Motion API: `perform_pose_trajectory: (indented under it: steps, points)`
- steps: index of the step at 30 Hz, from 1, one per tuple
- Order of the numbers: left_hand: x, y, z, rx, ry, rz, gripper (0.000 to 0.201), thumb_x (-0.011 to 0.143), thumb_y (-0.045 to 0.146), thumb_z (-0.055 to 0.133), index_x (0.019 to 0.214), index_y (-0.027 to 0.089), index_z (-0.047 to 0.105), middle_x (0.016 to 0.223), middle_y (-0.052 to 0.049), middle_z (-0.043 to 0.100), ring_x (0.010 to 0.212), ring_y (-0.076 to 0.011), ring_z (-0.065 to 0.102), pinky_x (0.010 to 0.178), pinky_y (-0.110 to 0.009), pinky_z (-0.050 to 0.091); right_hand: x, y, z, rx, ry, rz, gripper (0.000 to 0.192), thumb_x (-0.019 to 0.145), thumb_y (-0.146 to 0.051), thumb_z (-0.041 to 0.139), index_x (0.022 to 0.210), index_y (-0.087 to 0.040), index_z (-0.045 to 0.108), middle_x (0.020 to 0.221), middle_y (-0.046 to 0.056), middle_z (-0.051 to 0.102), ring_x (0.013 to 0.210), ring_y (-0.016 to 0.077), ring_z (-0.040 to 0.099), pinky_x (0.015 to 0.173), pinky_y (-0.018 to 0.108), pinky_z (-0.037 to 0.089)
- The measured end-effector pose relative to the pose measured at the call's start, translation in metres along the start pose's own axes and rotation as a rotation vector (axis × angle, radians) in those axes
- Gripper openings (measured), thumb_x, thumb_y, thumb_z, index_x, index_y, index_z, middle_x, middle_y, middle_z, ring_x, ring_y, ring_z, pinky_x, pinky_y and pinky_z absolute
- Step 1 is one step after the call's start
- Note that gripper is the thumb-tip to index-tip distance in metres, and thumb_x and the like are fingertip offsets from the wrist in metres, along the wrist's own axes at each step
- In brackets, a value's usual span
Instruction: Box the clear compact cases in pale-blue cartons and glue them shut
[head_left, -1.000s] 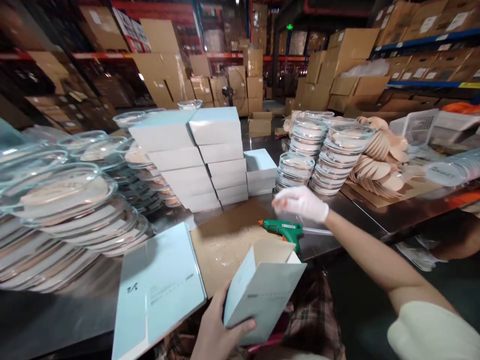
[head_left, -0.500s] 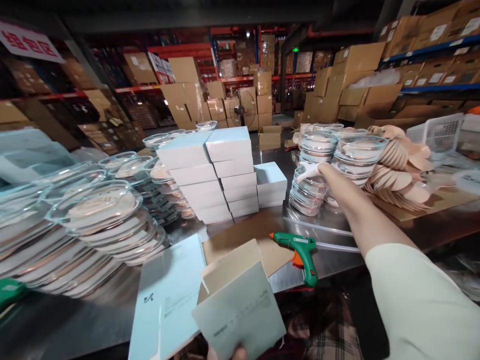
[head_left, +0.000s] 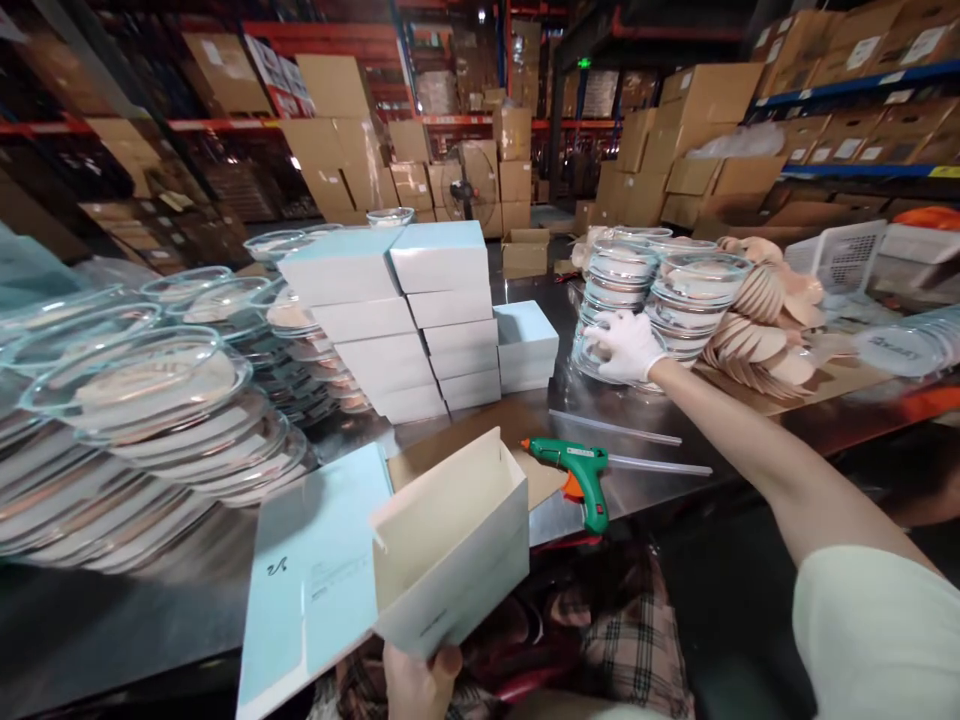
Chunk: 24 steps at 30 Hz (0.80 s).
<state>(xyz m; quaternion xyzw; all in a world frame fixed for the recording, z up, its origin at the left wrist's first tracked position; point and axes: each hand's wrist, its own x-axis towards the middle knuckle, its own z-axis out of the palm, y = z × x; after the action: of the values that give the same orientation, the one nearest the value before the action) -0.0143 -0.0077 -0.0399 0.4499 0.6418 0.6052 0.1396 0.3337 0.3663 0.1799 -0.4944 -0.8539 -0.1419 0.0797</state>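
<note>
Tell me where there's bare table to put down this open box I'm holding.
Bare metal lies right of the glue gun, beyond the glue sticks, and at the left front before the plate stacks. Crowded: around the blue boxes and the dish stacks under the right hand.

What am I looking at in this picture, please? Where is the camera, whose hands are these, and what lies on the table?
The camera sits on a person's head and looks forward and down, so both hands are that person's own. The left hand, at the bottom edge, holds an open pale blue carton. The right hand, in a white glove, rests on a stack of clear round lidded dishes. On the metal table lie a green glue gun, clear glue sticks, a flat unfolded carton, a stack of closed pale blue boxes and more clear dishes at the left. Behind stand warehouse shelves with cardboard boxes.
</note>
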Motion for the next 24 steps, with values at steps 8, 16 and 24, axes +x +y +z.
perform_pose_trajectory:
  steps: [8, 16, 24]
  points:
    - [-0.016, -0.048, -0.022, 0.219, -0.114, 0.211, 0.055, 0.073, 0.072, 0.074, 0.093, 0.020, 0.081, 0.082, -0.011, 0.076, 0.078, -0.0349, 0.072, 0.069, -0.046, 0.064, -0.061, -0.004, 0.040, 0.052, -0.163, -0.192, 0.063, 0.066, -0.025, 0.076, 0.128, -0.020, 0.071, 0.149, 0.017, 0.057, 0.125, 0.0376, 0.051, 0.097, 0.046, 0.034]
    - [0.034, 0.035, 0.026, 0.391, -0.023, 0.368, 0.103, 0.060, 0.068, 0.088, 0.142, 0.017, 0.053, 0.125, -0.019, 0.067, 0.110, -0.0446, 0.068, 0.090, -0.060, 0.057, -0.086, -0.065, -0.066, 1.328, 0.707, 0.194, 0.080, 0.067, -0.032, 0.074, 0.143, -0.030, 0.048, 0.139, 0.006, 0.058, 0.122, 0.0308, 0.058, 0.105, 0.047, 0.049]
    - [0.033, 0.047, 0.075, 0.297, -0.140, 0.575, 0.104, 0.074, 0.067, 0.082, 0.151, 0.013, 0.039, 0.130, -0.025, 0.063, 0.115, -0.0436, 0.067, 0.095, -0.058, 0.055, -0.106, -0.157, -0.106, 1.661, 0.899, 0.221, 0.068, 0.074, -0.045, 0.084, 0.131, -0.032, 0.050, 0.126, 0.002, 0.062, 0.116, 0.0251, 0.062, 0.107, 0.041, 0.054]
